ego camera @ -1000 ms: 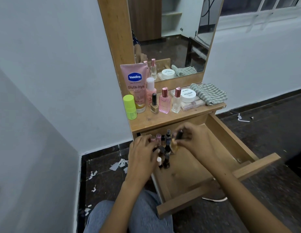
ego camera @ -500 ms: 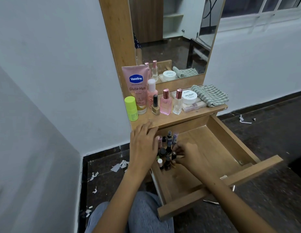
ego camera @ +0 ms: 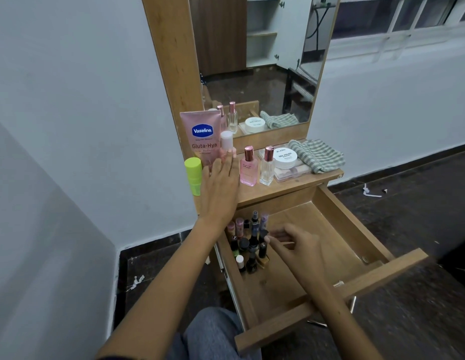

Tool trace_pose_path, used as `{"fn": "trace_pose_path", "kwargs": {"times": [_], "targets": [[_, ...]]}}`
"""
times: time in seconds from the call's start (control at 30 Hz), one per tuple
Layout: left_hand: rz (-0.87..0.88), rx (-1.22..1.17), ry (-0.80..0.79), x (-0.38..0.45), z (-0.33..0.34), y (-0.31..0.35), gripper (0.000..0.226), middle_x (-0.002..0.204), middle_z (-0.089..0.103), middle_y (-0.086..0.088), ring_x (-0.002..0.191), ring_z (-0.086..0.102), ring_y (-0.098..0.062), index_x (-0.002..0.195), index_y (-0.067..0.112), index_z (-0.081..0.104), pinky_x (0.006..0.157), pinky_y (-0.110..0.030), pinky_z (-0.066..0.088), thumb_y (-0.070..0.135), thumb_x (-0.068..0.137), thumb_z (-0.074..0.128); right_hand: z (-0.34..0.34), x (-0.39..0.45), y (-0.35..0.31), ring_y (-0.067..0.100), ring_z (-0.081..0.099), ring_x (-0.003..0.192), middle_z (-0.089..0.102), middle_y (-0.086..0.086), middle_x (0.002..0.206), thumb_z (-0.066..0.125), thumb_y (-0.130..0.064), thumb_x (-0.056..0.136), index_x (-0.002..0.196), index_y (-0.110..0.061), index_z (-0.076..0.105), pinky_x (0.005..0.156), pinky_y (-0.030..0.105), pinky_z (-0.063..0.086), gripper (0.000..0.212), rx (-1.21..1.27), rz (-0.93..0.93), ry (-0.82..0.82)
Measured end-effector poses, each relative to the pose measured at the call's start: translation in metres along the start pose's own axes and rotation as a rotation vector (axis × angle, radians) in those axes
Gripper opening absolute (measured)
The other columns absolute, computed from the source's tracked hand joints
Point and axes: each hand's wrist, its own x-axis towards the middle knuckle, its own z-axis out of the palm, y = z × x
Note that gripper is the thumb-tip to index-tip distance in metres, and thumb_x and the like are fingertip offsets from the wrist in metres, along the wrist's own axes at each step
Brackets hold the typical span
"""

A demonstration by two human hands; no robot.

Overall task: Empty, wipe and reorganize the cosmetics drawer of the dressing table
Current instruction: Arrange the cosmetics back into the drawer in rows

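- On the tabletop (ego camera: 291,189) of the dressing table, my left hand (ego camera: 221,183) reaches with fingers straight and together, gripping nothing, its tips just at the pink bottle with the white cap (ego camera: 227,145) beside the Vaseline tube (ego camera: 201,137).
- Below it the drawer (ego camera: 330,289) stands pulled wide open, and my right hand (ego camera: 295,241) hovers inside with fingers loosely curled around nothing, close to the cluster of small bottles (ego camera: 248,242).
- I judge the step to be the reorganizing one: the drawer floor is bare wood on its right and near parts, while nail polishes and small tubes stand packed upright in the far left corner.
- Remaining on the tabletop are the green-capped stick (ego camera: 193,175), the pink perfume (ego camera: 248,166), the clear perfume (ego camera: 267,166), the white jar (ego camera: 284,157) resting on a flat palette, and the striped cloth (ego camera: 316,155) folded at the right end.
- Next, I think, my left fingers must close round one of the tall bottles and carry it down into the drawer; it needs a firm wrap at the body, since neighbours stand touching or nearly so and a careless sweep could topple them.
- My right hand should steady the small bottles or clear a spot beside them, because they are narrow, top-heavy and tightly grouped.
- Whether the drawer is fully wiped I cannot tell; its wood looks clean and dry where it shows.
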Motion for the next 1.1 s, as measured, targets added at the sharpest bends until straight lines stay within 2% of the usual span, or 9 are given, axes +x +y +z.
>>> {"fn": "trace_pose_path", "kwargs": {"times": [0.07,0.17,0.27,0.37,0.57,0.7,0.9,1.0,1.1], "targets": [[0.001,-0.006,0.041,0.004,0.002,0.000,0.056,0.131,0.058,-0.012,0.107,0.055,-0.029,0.133,0.003,0.050,0.083,-0.040,0.044,0.007,0.080,0.067,0.000,0.000,0.001,-0.001,0.066,0.078,0.070,-0.014,0.081,0.073,-0.025,0.082,0.090,-0.022,0.070,0.067,0.025,0.057,0.010,0.004,0.003,0.012],[-0.011,-0.080,0.152,0.010,0.000,0.000,0.036,0.103,0.068,-0.011,0.087,0.059,-0.029,0.108,0.006,0.064,0.073,-0.040,0.048,0.005,0.073,0.074,-0.001,0.000,0.000,-0.001,0.066,0.076,0.070,-0.016,0.079,0.074,-0.024,0.081,0.087,-0.025,0.070,0.065,0.024,0.057,0.007,0.013,0.003,0.018],[-0.039,-0.109,0.211,0.013,-0.004,-0.001,0.019,0.083,0.065,-0.010,0.075,0.057,-0.028,0.088,0.007,0.065,0.064,-0.038,0.047,0.005,0.072,0.076,-0.001,0.000,-0.001,-0.001,0.066,0.075,0.070,-0.015,0.078,0.074,-0.023,0.081,0.086,-0.025,0.071,0.065,0.023,0.056,0.007,0.027,-0.001,0.019],[-0.065,-0.165,0.245,0.011,-0.011,0.000,0.014,0.078,0.064,-0.007,0.073,0.055,-0.026,0.080,0.009,0.064,0.065,-0.036,0.040,0.005,0.072,0.075,-0.001,0.000,-0.002,-0.002,0.066,0.076,0.070,-0.014,0.079,0.074,-0.023,0.081,0.088,-0.023,0.071,0.066,0.021,0.056,0.007,0.036,0.001,0.028],[-0.051,-0.371,0.343,-0.032,-0.036,0.020,0.007,0.088,0.066,-0.002,0.087,0.056,-0.019,0.087,0.011,0.065,0.075,-0.027,0.033,0.009,0.081,0.068,-0.004,0.000,-0.007,0.001,0.065,0.089,0.068,-0.014,0.095,0.074,-0.033,0.078,0.102,-0.025,0.067,0.067,0.023,0.057,0.026,0.050,-0.072,0.104],[0.009,-0.529,0.246,-0.062,-0.041,0.039,0.001,0.086,0.064,0.004,0.085,0.055,-0.012,0.084,0.014,0.065,0.079,-0.023,0.031,0.014,0.084,0.066,-0.003,0.002,-0.010,0.005,0.060,0.102,0.063,-0.013,0.111,0.072,-0.043,0.078,0.118,-0.023,0.061,0.075,0.025,0.054,0.046,0.013,-0.152,0.112],[0.038,-0.617,0.133,-0.088,-0.031,0.056,0.010,0.094,0.067,0.006,0.094,0.058,-0.010,0.094,0.017,0.068,0.081,-0.024,0.036,0.018,0.084,0.071,-0.003,-0.002,-0.009,0.001,0.062,0.089,0.067,-0.014,0.099,0.066,-0.026,0.084,0.109,-0.025,0.064,0.072,0.030,0.055,0.025,-0.079,-0.279,0.077],[0.000,-0.619,0.052,-0.098,-0.027,0.051,0.028,0.106,0.069,0.006,0.105,0.058,-0.008,0.113,0.017,0.068,0.088,-0.020,0.034,0.024,0.086,0.068,-0.004,-0.002,-0.007,-0.001,0.064,0.086,0.069,-0.014,0.095,0.074,-0.021,0.080,0.103,-0.022,0.068,0.072,0.027,0.056,0.024,-0.096,-0.204,0.134],[-0.063,-0.571,-0.050,-0.110,-0.020,0.038,0.035,0.115,0.067,0.007,0.112,0.057,-0.009,0.120,0.019,0.065,0.093,-0.027,0.037,0.036,0.090,0.057,-0.006,0.000,-0.004,-0.003,0.065,0.081,0.071,-0.015,0.087,0.077,-0.025,0.077,0.093,-0.021,0.072,0.073,0.019,0.054,0.017,-0.021,-0.027,0.218]]}}
